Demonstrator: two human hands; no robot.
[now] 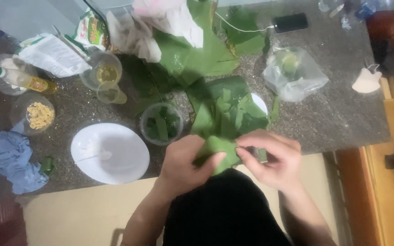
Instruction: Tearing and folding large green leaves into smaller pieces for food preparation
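The person's left hand point(185, 161) and right hand point(270, 159) are both pinching a folded green leaf piece point(217, 152) at the near edge of the speckled grey stone counter point(334, 114), fingers clamped on it, just near a pile of cut green leaves point(229, 109), with a round white plate point(110, 152) lying to the left.

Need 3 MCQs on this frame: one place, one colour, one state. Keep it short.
1. Where is the white plate?
A. left of the hands
B. right of the hands
C. on the floor

2. What colour is the cloth at the left edge?
A. red
B. blue
C. yellow

3. What is the folded leaf piece doing?
A. lying untouched
B. held by both hands
C. inside the bag

Answers: 1 A, it sits left of the left hand. 2 B, it is pale blue. 3 B, the left hand and right hand both pinch it.
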